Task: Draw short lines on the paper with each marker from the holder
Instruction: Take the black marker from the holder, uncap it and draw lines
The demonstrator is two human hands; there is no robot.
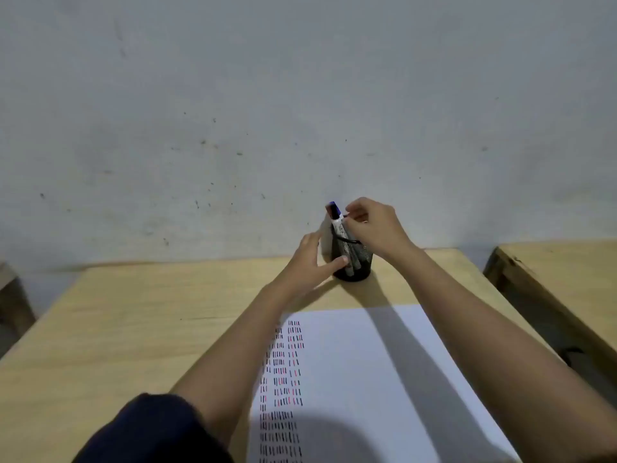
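Observation:
A black mesh marker holder (354,262) stands at the far edge of the wooden table (133,322), close to the wall. My left hand (312,262) wraps its left side, thumb pressed on the mesh. A blue-capped marker (335,215) with a white barrel sticks up out of the holder, and my right hand (374,228) pinches its barrel just below the cap. Other markers show dimly through the mesh. A white sheet of paper (367,379) lies in front of me, with rows of short black and red lines down its left part.
A grey scuffed wall (300,111) rises right behind the holder. A second wooden table (561,272) stands to the right across a narrow gap. Part of another piece of furniture (13,305) shows at the left edge.

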